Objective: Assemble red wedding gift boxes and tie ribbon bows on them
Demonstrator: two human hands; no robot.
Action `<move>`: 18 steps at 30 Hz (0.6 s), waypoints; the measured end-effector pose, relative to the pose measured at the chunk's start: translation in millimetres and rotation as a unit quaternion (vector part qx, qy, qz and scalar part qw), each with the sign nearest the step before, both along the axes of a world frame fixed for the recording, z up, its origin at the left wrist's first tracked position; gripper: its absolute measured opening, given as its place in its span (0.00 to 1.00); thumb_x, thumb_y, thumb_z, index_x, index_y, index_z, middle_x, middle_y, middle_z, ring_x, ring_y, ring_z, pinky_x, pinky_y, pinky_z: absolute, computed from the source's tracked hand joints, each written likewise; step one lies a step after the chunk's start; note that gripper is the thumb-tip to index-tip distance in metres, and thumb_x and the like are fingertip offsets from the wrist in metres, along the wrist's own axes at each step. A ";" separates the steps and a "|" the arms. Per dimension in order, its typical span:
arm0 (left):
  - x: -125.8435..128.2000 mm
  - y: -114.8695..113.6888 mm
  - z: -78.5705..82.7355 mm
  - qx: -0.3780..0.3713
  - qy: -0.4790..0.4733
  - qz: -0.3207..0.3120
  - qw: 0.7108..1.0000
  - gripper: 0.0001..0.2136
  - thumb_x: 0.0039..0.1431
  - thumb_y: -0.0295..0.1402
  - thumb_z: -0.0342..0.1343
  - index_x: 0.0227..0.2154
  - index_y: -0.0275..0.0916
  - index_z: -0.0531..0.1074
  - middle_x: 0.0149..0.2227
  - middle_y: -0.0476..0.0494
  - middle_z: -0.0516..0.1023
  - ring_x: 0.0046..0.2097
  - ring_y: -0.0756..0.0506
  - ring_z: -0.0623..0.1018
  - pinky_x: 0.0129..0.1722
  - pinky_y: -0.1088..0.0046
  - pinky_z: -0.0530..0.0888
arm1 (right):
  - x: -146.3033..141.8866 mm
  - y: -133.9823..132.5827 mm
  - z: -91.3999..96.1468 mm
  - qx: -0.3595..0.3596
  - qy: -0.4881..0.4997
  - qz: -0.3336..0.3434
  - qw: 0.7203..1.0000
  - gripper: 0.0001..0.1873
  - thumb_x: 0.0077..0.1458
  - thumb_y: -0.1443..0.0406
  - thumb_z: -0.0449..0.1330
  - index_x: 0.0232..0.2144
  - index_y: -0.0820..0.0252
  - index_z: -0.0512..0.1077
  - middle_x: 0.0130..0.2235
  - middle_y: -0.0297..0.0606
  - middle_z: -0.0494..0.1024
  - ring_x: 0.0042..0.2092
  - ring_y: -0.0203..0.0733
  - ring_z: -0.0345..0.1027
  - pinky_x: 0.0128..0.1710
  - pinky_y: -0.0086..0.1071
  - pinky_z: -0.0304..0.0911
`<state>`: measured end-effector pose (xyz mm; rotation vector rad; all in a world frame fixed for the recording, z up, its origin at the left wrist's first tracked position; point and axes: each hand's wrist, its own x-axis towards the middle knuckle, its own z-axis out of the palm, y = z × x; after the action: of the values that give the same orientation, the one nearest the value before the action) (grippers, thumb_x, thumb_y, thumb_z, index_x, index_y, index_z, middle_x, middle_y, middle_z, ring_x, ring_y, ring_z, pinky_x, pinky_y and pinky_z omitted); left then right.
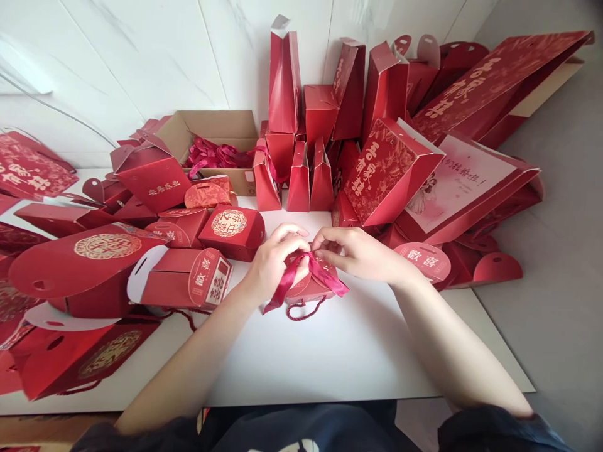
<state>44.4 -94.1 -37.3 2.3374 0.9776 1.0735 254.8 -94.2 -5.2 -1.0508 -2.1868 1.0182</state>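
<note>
A small red gift box (308,289) lies on the white table in front of me, with a dark red cord handle (306,314) looped at its near side. Over its top runs a magenta satin ribbon (330,276), its two tails hanging apart toward me. My left hand (277,260) is closed, thumb and fingers pinching the ribbon at its middle. From the other side my right hand (353,251) pinches the ribbon close by, fingertips nearly meeting the left ones. The exact knot or loop is partly hidden behind the fingers.
At the back, a cardboard box (245,125) holds a heap of magenta ribbons (214,154). Red gift boxes (176,276) crowd the left side. More red boxes (285,81) and bags (471,182) are stacked at the back and right. The white table (330,358) ends close to my body.
</note>
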 end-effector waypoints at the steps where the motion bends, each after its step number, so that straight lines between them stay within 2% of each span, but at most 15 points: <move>1: 0.1 -0.5 -1.3 0.011 -0.001 0.009 1.000 0.04 0.54 0.23 0.56 0.31 0.38 0.70 0.47 0.42 0.71 0.38 0.50 0.76 0.39 0.71 0.76 | -0.3 0.3 0.0 0.012 -0.003 0.001 1.000 0.08 0.61 0.69 0.54 0.39 0.57 0.72 0.34 0.33 0.78 0.33 0.35 0.71 0.36 0.29 0.64; 6: -2.5 -0.6 -6.2 0.035 -0.016 -0.012 0.999 0.07 0.57 0.21 0.54 0.32 0.39 0.73 0.51 0.42 0.68 0.43 0.48 0.77 0.44 0.69 0.77 | -1.2 3.1 -2.0 0.047 0.010 0.021 0.999 0.11 0.62 0.69 0.54 0.39 0.56 0.77 0.38 0.34 0.81 0.38 0.37 0.73 0.40 0.30 0.63; 9: -3.6 -0.7 -6.0 0.037 -0.016 -0.022 0.999 0.07 0.59 0.21 0.54 0.33 0.39 0.73 0.52 0.42 0.68 0.45 0.48 0.77 0.51 0.65 0.75 | -0.7 5.2 -5.2 0.042 0.013 0.025 0.999 0.11 0.61 0.68 0.56 0.40 0.56 0.78 0.39 0.33 0.81 0.38 0.36 0.73 0.40 0.30 0.64; 12: -3.6 -1.3 -5.0 0.039 -0.016 -0.021 0.999 0.07 0.58 0.20 0.54 0.32 0.38 0.73 0.52 0.41 0.69 0.45 0.48 0.77 0.50 0.66 0.75 | -0.8 5.7 -7.4 0.045 0.007 0.017 0.999 0.09 0.59 0.69 0.57 0.38 0.56 0.78 0.38 0.32 0.81 0.36 0.35 0.73 0.39 0.29 0.63; 15: -3.7 -1.2 -5.4 0.033 -0.031 -0.029 0.999 0.08 0.58 0.19 0.54 0.33 0.39 0.73 0.44 0.44 0.73 0.42 0.50 0.77 0.46 0.70 0.76 | -1.6 4.2 -6.4 0.062 0.004 0.011 0.998 0.08 0.57 0.71 0.58 0.35 0.57 0.77 0.35 0.31 0.80 0.34 0.33 0.71 0.37 0.28 0.63; 18: -4.2 -0.3 -6.7 0.026 -0.050 -0.047 0.997 0.09 0.57 0.18 0.55 0.34 0.39 0.73 0.35 0.48 0.75 0.38 0.51 0.77 0.54 0.64 0.73 | -1.6 1.4 -2.1 0.086 -0.010 0.011 0.996 0.08 0.53 0.74 0.58 0.33 0.59 0.74 0.31 0.31 0.77 0.31 0.33 0.68 0.34 0.27 0.62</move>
<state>40.1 -94.4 -44.0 2.3207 0.8038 1.1779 253.2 -92.8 -7.4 -0.9642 -2.2619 0.8157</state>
